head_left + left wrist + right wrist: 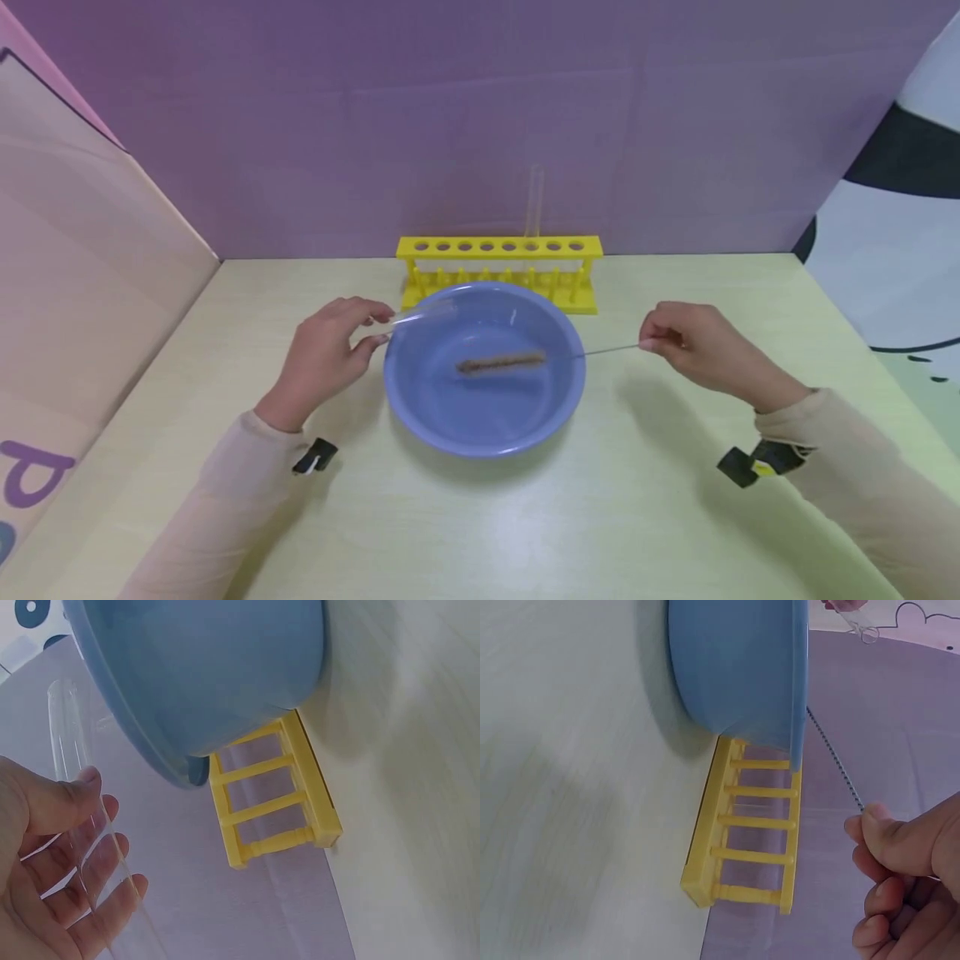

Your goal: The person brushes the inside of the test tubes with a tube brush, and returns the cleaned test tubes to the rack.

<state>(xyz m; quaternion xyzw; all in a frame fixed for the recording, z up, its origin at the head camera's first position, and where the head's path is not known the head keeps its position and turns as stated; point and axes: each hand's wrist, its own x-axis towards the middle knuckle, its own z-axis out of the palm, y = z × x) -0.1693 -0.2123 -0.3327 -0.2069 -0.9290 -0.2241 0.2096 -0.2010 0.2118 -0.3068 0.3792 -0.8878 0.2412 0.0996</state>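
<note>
A clear glass test tube (423,314) is held by my left hand (326,350) at the left rim of the blue basin (483,446). In the left wrist view the thumb pinches that tube (71,735) against the fingers. My right hand (693,346), off to the right of the basin, pinches the thin twisted wire handle (834,754) of a test tube brush. The brush's brown bristle head (501,363) hangs over the inside of the basin, apart from the tube. Its contact with the basin floor cannot be told.
Behind the basin stands a yellow test tube rack (498,245), its lower part partly hidden by the rim. Another clear test tube (535,200) stands upright in one of its holes. A purple panel (480,125) rises along the back edge of the pale table (480,533).
</note>
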